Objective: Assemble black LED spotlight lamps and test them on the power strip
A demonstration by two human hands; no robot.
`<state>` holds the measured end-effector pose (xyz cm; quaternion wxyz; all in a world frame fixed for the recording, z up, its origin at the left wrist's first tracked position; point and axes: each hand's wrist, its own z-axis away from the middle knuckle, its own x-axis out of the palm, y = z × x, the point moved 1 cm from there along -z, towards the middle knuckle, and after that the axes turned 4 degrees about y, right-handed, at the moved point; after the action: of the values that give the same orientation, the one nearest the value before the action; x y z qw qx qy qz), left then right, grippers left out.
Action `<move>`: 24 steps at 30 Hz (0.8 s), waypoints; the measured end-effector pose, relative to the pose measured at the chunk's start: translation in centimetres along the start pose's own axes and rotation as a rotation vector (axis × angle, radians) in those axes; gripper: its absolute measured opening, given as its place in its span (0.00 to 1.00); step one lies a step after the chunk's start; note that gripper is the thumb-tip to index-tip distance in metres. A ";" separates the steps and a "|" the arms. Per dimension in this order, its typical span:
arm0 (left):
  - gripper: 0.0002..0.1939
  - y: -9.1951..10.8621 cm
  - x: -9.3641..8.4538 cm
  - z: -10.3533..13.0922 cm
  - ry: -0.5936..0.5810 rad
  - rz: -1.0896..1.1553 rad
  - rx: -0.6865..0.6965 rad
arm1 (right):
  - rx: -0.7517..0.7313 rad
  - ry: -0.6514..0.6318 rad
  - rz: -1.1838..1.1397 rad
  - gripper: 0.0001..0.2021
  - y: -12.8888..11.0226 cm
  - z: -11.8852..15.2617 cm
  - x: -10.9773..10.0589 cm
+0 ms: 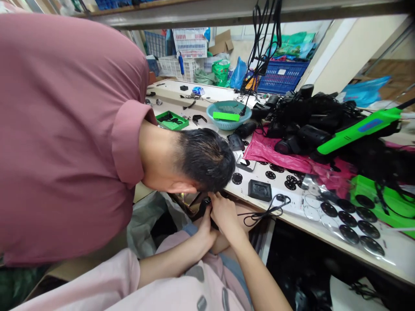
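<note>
In front of my lap, my left hand [206, 229] is wrapped around a small black part [205, 203]; its exact kind does not show. My right hand [224, 212] is closed beside it, fingers bent near the part's upper end, and I cannot make out what the fingertips grip. From behind my right wrist a black cord [267, 212] runs onto the table edge. A co-worker's head [207, 155] leans in just above my hands and hides some of the space there. A black square tray-like part [260, 190] lies on the table to the right.
A person in a pink shirt [71, 129] fills the left side. On the table [279, 203] are black discs [348, 218], a green tray [382, 196], a teal basket [228, 123] and a heap of black devices [311, 116]. A green tool [359, 129] hangs at right.
</note>
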<state>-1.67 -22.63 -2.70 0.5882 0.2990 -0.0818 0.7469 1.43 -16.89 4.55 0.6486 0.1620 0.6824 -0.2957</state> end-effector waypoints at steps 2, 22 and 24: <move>0.12 -0.1 0.4 0.3 0.031 -0.001 -0.015 | 0.003 0.009 -0.002 0.19 0.1 0.1 -0.1; 0.10 -1.0 1.0 1.0 0.033 -0.045 -0.016 | -0.003 0.106 -0.019 0.14 1.0 1.1 0.2; 0.10 -1.1 0.8 0.6 0.022 -0.049 -0.007 | -0.006 0.110 -0.016 0.14 1.0 1.1 0.3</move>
<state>-0.57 -21.96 -2.00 0.6084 0.2904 -0.0706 0.7352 2.84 -16.84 4.11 0.6082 0.1705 0.7192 -0.2894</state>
